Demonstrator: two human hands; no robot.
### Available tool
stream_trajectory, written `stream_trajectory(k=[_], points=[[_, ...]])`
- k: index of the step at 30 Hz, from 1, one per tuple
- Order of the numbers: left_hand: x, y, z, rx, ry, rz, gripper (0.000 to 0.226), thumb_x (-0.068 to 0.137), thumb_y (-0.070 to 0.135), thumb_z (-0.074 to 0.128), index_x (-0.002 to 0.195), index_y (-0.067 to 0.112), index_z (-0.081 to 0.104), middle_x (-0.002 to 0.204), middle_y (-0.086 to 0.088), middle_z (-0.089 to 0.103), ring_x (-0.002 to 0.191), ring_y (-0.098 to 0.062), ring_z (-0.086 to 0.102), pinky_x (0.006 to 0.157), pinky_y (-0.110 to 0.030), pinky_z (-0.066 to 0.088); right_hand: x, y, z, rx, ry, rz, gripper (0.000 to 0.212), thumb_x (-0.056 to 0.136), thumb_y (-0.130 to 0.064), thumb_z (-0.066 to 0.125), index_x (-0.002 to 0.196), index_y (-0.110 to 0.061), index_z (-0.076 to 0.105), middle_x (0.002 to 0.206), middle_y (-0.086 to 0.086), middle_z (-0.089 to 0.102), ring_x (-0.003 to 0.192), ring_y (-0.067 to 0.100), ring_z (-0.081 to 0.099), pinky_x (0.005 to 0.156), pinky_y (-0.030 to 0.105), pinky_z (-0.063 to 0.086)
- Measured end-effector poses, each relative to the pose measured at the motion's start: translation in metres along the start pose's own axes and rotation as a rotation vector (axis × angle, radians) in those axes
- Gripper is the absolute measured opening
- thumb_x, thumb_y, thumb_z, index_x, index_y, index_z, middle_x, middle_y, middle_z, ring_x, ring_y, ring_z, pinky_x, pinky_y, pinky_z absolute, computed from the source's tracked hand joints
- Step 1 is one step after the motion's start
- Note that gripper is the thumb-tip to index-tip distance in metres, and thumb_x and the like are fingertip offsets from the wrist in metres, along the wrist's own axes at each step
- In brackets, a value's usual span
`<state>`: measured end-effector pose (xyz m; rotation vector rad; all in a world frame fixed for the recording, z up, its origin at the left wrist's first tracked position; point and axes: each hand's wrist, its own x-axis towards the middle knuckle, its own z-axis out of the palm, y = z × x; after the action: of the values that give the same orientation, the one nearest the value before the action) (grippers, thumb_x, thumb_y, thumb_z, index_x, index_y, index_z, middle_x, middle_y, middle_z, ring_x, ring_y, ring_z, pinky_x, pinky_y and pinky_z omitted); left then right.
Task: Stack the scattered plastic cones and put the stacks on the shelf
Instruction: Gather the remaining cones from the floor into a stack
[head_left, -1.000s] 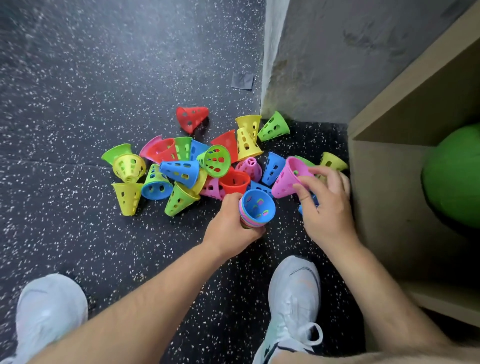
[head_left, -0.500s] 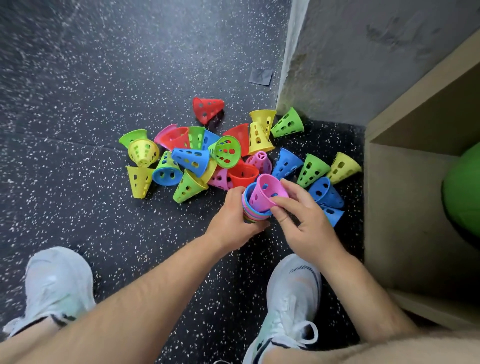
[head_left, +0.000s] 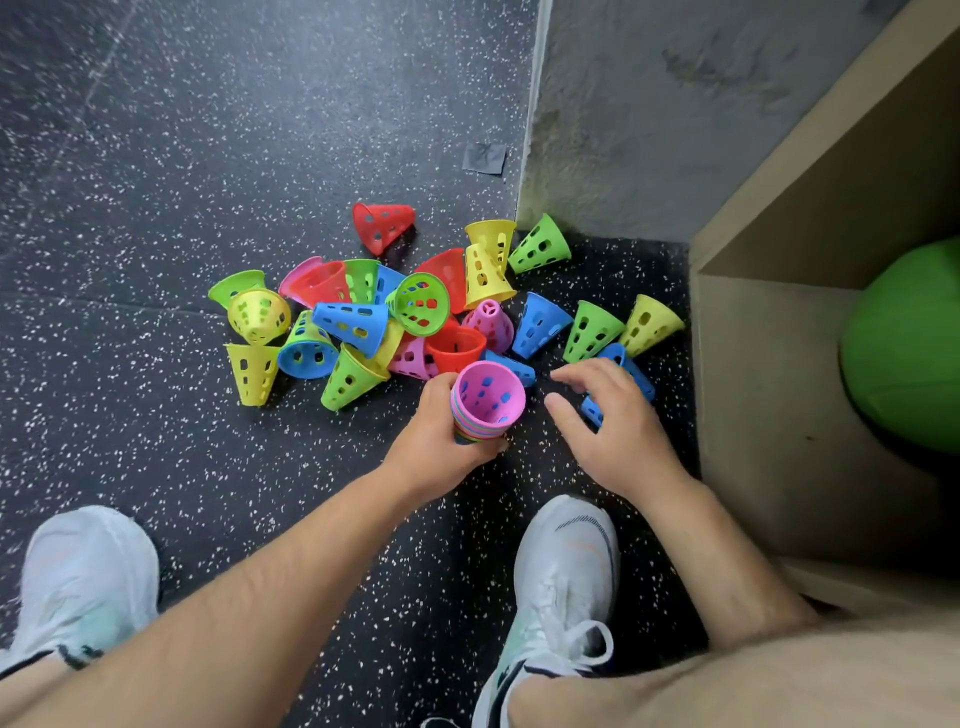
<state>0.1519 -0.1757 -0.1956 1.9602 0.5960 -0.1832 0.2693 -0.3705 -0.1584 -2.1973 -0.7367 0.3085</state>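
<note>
A pile of perforated plastic cones (head_left: 395, 322) in red, yellow, green, blue and pink lies scattered on the dark speckled floor. My left hand (head_left: 436, 441) grips a stack of nested cones (head_left: 485, 402), wide ends up, with a pink cone on top. My right hand (head_left: 608, 421) hovers just right of the stack, fingers spread and relaxed, holding nothing. It partly covers blue cones (head_left: 631, 371) lying by the shelf. A green cone (head_left: 589, 332) and a yellow-green cone (head_left: 649, 325) lie just beyond it.
A wooden shelf unit (head_left: 769, 395) stands at the right with a green ball (head_left: 904, 348) inside. A grey wall corner (head_left: 524, 202) rises behind the pile. My white shoes (head_left: 561, 577) (head_left: 83, 582) stand on the floor near me.
My right hand brought a pink cone from the pile and set it into the stack. It has let go and moved right, toward the blue cones.
</note>
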Motion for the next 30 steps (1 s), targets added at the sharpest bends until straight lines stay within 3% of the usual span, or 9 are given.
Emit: stream_trajectory(k=[3, 6, 9, 13, 16, 20, 23, 27, 30], points=[[0.000, 0.004, 0.000, 0.052, -0.031, 0.012, 0.075, 0.078, 0.035, 0.084, 0.138, 0.032, 0.040, 0.132, 0.011, 0.042, 0.120, -0.005, 0.051, 0.108, -0.038, 0.045, 0.011, 0.013, -0.018, -0.038, 0.098, 0.165, 0.010, 0.091, -0.024, 0.068, 0.100, -0.021, 0.066, 0.098, -0.006, 0.058, 0.086, 0.009, 0.057, 0.085, 0.033, 0.052], [0.000, 0.006, 0.002, 0.093, -0.043, 0.018, 0.075, 0.078, 0.035, 0.085, 0.137, 0.031, 0.039, 0.132, 0.011, 0.042, 0.119, -0.008, 0.052, 0.106, -0.040, 0.046, 0.020, 0.024, -0.035, -0.183, -0.018, 0.396, 0.013, 0.089, -0.031, 0.068, 0.095, -0.020, 0.063, 0.098, -0.004, 0.059, 0.084, 0.013, 0.058, 0.083, 0.035, 0.051], [0.001, 0.008, 0.002, 0.126, -0.044, 0.018, 0.073, 0.079, 0.041, 0.083, 0.136, 0.034, 0.038, 0.132, 0.014, 0.041, 0.119, -0.010, 0.053, 0.104, -0.043, 0.047, 0.020, 0.030, -0.044, -0.470, -0.202, 0.625, 0.030, 0.086, -0.047, 0.065, 0.093, -0.018, 0.063, 0.097, 0.005, 0.067, 0.084, 0.027, 0.062, 0.067, 0.031, 0.046], [0.003, 0.012, 0.002, 0.159, -0.058, 0.025, 0.071, 0.081, 0.040, 0.083, 0.135, 0.036, 0.038, 0.133, 0.014, 0.043, 0.117, -0.011, 0.055, 0.102, -0.044, 0.049, 0.011, 0.037, -0.044, -0.617, -0.296, 0.820, 0.063, 0.087, -0.064, 0.062, 0.115, -0.007, 0.062, 0.111, 0.013, 0.068, 0.098, 0.033, 0.065, 0.071, 0.033, 0.048], [0.003, 0.014, 0.001, 0.153, -0.050, 0.026, 0.069, 0.082, 0.039, 0.082, 0.135, 0.036, 0.039, 0.133, 0.013, 0.043, 0.117, -0.011, 0.055, 0.102, -0.044, 0.048, 0.010, 0.041, -0.044, -0.451, -0.235, 0.845, 0.050, 0.086, -0.052, 0.072, 0.106, -0.007, 0.063, 0.099, 0.010, 0.068, 0.086, 0.030, 0.064, 0.062, 0.029, 0.044], [0.003, 0.016, 0.001, 0.173, -0.052, 0.022, 0.069, 0.083, 0.040, 0.082, 0.136, 0.034, 0.038, 0.132, 0.013, 0.043, 0.116, -0.011, 0.054, 0.102, -0.042, 0.048, 0.013, 0.032, -0.047, -0.332, -0.154, 0.817, 0.038, 0.089, -0.023, 0.073, 0.122, -0.007, 0.062, 0.119, 0.011, 0.067, 0.100, 0.029, 0.064, 0.077, 0.029, 0.047], [0.003, 0.017, 0.001, 0.170, -0.048, 0.014, 0.070, 0.082, 0.040, 0.082, 0.136, 0.034, 0.038, 0.132, 0.013, 0.043, 0.116, -0.010, 0.054, 0.101, -0.043, 0.048, 0.018, 0.020, -0.052, -0.306, -0.151, 0.739, 0.036, 0.089, -0.020, 0.070, 0.124, -0.012, 0.063, 0.119, 0.007, 0.067, 0.095, 0.024, 0.061, 0.080, 0.030, 0.049], [0.002, 0.015, 0.001, 0.168, -0.050, 0.009, 0.071, 0.081, 0.041, 0.082, 0.136, 0.035, 0.037, 0.132, 0.014, 0.043, 0.118, -0.011, 0.055, 0.102, -0.043, 0.048, 0.031, -0.007, -0.064, -0.153, -0.069, 0.613, 0.031, 0.089, -0.023, 0.073, 0.120, -0.020, 0.071, 0.114, -0.001, 0.071, 0.102, 0.019, 0.065, 0.094, 0.031, 0.051], [0.002, 0.014, 0.001, 0.179, -0.058, 0.006, 0.070, 0.081, 0.043, 0.082, 0.134, 0.037, 0.036, 0.131, 0.014, 0.042, 0.118, -0.012, 0.054, 0.101, -0.045, 0.048, 0.036, -0.029, -0.070, -0.024, 0.036, 0.440, 0.025, 0.090, -0.021, 0.072, 0.114, -0.025, 0.075, 0.100, -0.007, 0.074, 0.091, 0.009, 0.067, 0.088, 0.027, 0.052]])
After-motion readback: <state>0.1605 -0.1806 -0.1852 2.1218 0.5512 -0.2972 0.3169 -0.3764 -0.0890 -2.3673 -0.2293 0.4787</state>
